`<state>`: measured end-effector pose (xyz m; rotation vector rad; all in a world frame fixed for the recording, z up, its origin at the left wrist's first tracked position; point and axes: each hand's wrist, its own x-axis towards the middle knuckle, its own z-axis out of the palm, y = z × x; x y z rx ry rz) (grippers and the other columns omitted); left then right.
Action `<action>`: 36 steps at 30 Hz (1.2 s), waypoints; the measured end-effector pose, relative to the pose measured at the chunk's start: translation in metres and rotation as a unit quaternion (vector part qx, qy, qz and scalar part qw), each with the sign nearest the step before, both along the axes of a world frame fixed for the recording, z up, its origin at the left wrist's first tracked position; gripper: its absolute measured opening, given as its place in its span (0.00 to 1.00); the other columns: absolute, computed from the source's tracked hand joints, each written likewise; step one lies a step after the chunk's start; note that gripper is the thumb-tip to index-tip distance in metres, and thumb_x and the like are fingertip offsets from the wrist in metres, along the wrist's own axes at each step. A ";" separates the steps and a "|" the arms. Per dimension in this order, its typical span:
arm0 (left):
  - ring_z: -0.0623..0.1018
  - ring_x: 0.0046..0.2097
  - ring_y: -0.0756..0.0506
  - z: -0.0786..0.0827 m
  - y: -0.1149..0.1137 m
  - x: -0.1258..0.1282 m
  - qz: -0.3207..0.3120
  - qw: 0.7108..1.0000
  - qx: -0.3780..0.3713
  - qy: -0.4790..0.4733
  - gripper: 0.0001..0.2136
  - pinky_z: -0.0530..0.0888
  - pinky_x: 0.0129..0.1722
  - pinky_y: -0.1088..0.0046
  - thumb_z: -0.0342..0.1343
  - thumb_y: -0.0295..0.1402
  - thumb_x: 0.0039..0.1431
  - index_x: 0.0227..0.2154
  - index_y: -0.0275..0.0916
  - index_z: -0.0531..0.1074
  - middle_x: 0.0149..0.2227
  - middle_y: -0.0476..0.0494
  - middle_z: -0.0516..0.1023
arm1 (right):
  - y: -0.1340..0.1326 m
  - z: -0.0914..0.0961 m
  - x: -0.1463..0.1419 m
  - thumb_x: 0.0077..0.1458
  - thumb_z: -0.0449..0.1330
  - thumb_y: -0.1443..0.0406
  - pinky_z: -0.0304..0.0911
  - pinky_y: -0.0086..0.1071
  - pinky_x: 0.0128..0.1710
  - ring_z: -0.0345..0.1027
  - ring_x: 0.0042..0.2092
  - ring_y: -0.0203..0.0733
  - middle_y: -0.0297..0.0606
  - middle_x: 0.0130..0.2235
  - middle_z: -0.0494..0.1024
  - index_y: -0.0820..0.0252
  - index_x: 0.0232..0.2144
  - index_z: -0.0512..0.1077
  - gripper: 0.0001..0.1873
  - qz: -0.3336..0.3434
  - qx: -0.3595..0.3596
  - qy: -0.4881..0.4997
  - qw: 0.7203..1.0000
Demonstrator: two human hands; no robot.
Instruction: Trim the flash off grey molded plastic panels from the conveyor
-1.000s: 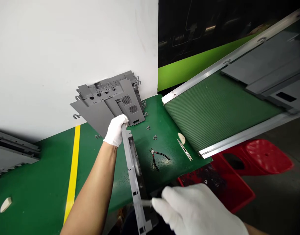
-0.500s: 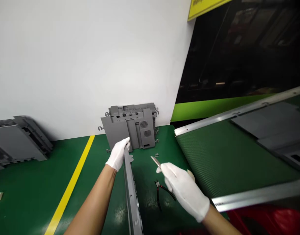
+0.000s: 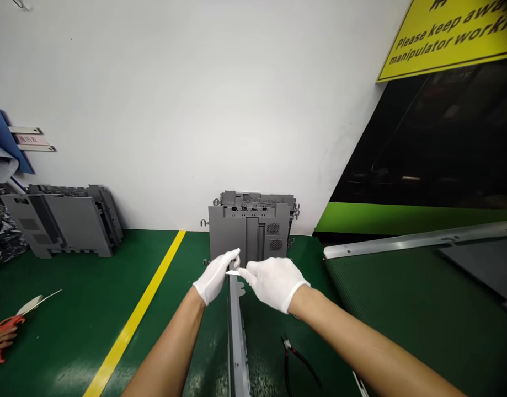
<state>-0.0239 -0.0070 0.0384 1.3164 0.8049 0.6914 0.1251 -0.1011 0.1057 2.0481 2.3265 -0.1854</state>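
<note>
Fingers (image 3: 231,260) of the white-gloved left hand (image 3: 214,277) closed round the end of a long grey plastic strip (image 3: 235,342); white-gloved right hand (image 3: 273,284) pinches a thin pale blade (image 3: 232,273) against that end.

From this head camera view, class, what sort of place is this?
Likely a factory assembly area: a yellow warning sign on the wall, a green ribbed conveyor belt, and stacked grey moulded plastic panels.

Gloved hands (image 3: 273,284) hold a blade (image 3: 232,273) and grey bar (image 3: 235,336).
</note>
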 end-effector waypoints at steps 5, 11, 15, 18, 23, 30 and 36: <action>0.60 0.30 0.48 -0.003 0.003 0.001 -0.013 1.000 0.006 0.010 0.20 0.59 0.32 0.70 0.51 0.48 0.59 0.20 0.39 0.62 0.24 0.51 0.61 | -0.006 -0.001 -0.007 0.67 0.32 0.49 0.65 0.40 0.31 0.76 0.31 0.49 0.39 0.29 0.79 0.53 0.36 0.73 0.32 -0.008 0.026 -0.043 0.999; 0.60 0.30 0.48 -0.003 0.003 0.001 -0.025 1.000 0.013 0.013 0.19 0.59 0.32 0.70 0.50 0.48 0.60 0.20 0.39 0.61 0.24 0.51 0.62 | -0.009 -0.002 -0.007 0.67 0.32 0.50 0.64 0.39 0.30 0.76 0.30 0.50 0.38 0.27 0.78 0.53 0.35 0.71 0.31 0.006 0.039 -0.067 0.997; 0.60 0.30 0.48 -0.002 0.002 0.000 -0.025 0.999 0.012 0.016 0.20 0.59 0.31 0.71 0.50 0.48 0.60 0.20 0.40 0.61 0.24 0.50 0.61 | -0.007 0.003 -0.008 0.68 0.34 0.52 0.63 0.38 0.30 0.75 0.30 0.48 0.39 0.28 0.78 0.54 0.36 0.72 0.29 0.016 0.015 -0.074 0.997; 0.60 0.28 0.48 -0.005 0.003 -0.001 -0.023 1.000 0.000 0.013 0.20 0.60 0.30 0.71 0.50 0.49 0.59 0.20 0.40 0.61 0.24 0.50 0.61 | -0.008 0.005 -0.008 0.68 0.35 0.51 0.63 0.37 0.29 0.75 0.30 0.48 0.39 0.27 0.78 0.54 0.36 0.72 0.29 0.016 0.016 -0.078 0.997; 0.58 0.25 0.49 -0.011 0.006 0.001 -0.018 1.000 -0.022 -0.005 0.20 0.58 0.26 0.71 0.51 0.49 0.58 0.19 0.40 0.59 0.22 0.51 0.60 | -0.012 0.003 -0.008 0.68 0.35 0.50 0.63 0.38 0.31 0.75 0.30 0.48 0.39 0.28 0.78 0.54 0.36 0.73 0.30 0.018 0.016 -0.075 0.997; 0.59 0.26 0.50 -0.010 0.006 0.005 -0.031 0.999 -0.033 0.007 0.20 0.59 0.26 0.72 0.52 0.49 0.58 0.20 0.40 0.60 0.23 0.51 0.60 | -0.011 0.004 0.000 0.68 0.35 0.51 0.63 0.38 0.34 0.75 0.34 0.48 0.40 0.31 0.79 0.54 0.39 0.74 0.30 0.032 0.003 -0.070 0.997; 0.57 0.25 0.51 -0.008 0.006 0.008 -0.009 0.998 -0.061 -0.012 0.20 0.59 0.25 0.73 0.55 0.47 0.57 0.21 0.40 0.57 0.23 0.53 0.56 | -0.024 0.009 0.006 0.67 0.40 0.52 0.59 0.35 0.31 0.73 0.32 0.46 0.37 0.32 0.79 0.50 0.40 0.74 0.24 0.093 -0.017 -0.035 0.995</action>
